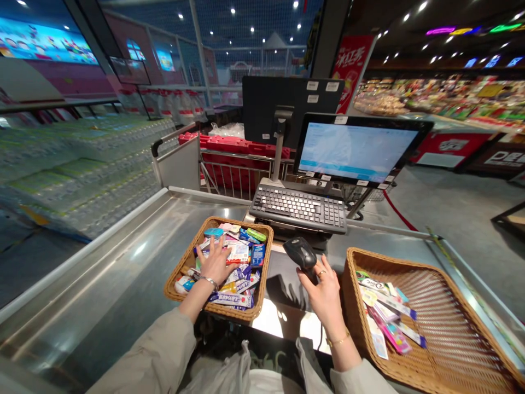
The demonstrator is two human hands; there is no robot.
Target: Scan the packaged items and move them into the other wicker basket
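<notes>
My right grip (324, 295) is closed on a black handheld scanner (301, 253), right beside the wicker basket (186, 260) on the steel tabletop (102, 306), and my open left grip (214, 262) sits on the small packets (235, 298) inside (so many!).

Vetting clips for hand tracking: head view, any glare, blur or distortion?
Head view: strong glare on the steel counter beside the right hand and its black handheld scanner; wide-angle bending curves the counter edges; left hand looks sharp; distant shelves look soft.

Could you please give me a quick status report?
Left hand on toothpaste boxes in wicker basket. Right hand gripping black handheld scanner. Toothbrush packs in second basket.
</notes>
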